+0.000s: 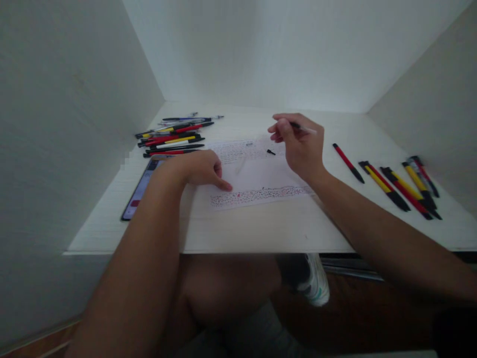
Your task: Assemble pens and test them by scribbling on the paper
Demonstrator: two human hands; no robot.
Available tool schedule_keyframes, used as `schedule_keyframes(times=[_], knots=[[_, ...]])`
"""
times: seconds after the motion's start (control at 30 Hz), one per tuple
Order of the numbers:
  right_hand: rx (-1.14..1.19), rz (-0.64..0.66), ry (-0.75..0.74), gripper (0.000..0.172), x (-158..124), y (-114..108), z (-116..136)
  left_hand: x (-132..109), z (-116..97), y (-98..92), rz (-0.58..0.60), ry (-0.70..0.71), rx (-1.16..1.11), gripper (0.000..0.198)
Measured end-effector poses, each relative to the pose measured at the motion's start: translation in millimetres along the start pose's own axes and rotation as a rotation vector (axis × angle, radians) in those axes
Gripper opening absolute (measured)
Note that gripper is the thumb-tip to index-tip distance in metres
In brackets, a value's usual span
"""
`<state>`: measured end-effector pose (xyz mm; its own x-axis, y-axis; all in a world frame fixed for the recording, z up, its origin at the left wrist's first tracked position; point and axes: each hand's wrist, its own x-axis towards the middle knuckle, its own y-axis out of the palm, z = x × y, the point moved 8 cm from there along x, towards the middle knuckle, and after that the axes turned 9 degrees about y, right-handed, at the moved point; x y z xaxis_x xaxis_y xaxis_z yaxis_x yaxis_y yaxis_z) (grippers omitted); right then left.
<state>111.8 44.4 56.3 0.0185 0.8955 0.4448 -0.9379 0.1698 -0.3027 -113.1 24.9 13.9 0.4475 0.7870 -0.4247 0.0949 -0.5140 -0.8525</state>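
One pen [304,129] slants crosswise in the right hand's fingers [286,130], pale end rightward.

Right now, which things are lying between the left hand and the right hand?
In the head view, a marked paper sheet lies between the left hand and right hand; on it are a small black piece and slim translucent piece.

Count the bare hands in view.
2: the left hand, at the left side of the white paper sheet; the right hand, near its right side, pinching a slim black-and-whitish rod.
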Motion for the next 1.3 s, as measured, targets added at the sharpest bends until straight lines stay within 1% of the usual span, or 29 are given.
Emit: schedule_keyframes(times=[0.03, 0.1, 0.2, 0.23, 0.3, 0.4, 0.5, 0.63, 0.73, 0.83, 1.0, 1.07, 1.17, 1.3], knots=[[-0.019, -0.025, -0.012, 0.039, 9.6, -10.3, -6.7, -1.2, -1.5, -0.5, 0.001, 0.002, 0.006, 0.044], [-0.080, -0.024, -0.028, 0.034, 25.4, -25.0, -20.3, -3.7, -3.8, -1.0, 0.005, 0.002, 0.022, 0.043], [-0.170, -0.034, -0.044, 0.027, 37.9, -37.0, -38.0, -5.4, -6.7, -3.0, -0.032, 0.015, 0.067, 0.043], [-0.178, -0.042, -0.041, 0.025, 39.8, -38.1, -43.5, -5.4, -6.8, -5.3, -0.073, 0.016, 0.090, 0.043], [-0.145, -0.040, -0.014, 0.025, 42.0, -35.4, -54.8, -5.6, -5.8, -12.9, -0.200, -0.002, 0.135, 0.042], [-0.064, 0.013, 0.037, 0.030, 43.9, -23.7, -67.6, -5.5, -4.4, -24.0, -0.379, -0.034, 0.169, 0.039], [-0.075, 0.031, 0.067, 0.038, 44.8, -17.6, -71.0, -0.6, -9.3, -30.9, -0.449, -0.014, 0.178, 0.035], [-0.075, -0.028, 0.102, 0.048, 43.8, -20.6, -70.1, 12.1, -23.7, -37.3, -0.458, 0.037, 0.183, 0.037], [-0.034, -0.037, 0.126, 0.051, 41.6, -18.2, -70.7, 22.4, -31.5, -38.2, -0.458, 0.014, 0.178, 0.037], [-0.014, -0.009, 0.128, 0.044, 39.1, -11.9, -69.5, 31.8, -35.9, -39.3, -0.479, -0.018, 0.194, 0.040], [-0.021, 0.058, 0.159, 0.032, 35.7, -4.2, -67.1, 56.3, -37.6, -40.4, -0.411, -0.007, 0.241, 0.048], [-0.013, 0.080, 0.164, 0.029, 35.2, -2.6, -65.9, 62.8, -37.3, -44.8, -0.442, -0.004, 0.230, 0.047], [0.004, 0.103, 0.182, 0.030, 35.5, -1.0, -67.6, 65.1, -38.9, -47.5, -0.468, 0.014, 0.180, 0.043], [0.010, 0.135, 0.166, 0.034, 35.8, 1.1, -71.1, 59.2, -40.4, -47.8, -0.475, 0.004, 0.163, 0.034]])
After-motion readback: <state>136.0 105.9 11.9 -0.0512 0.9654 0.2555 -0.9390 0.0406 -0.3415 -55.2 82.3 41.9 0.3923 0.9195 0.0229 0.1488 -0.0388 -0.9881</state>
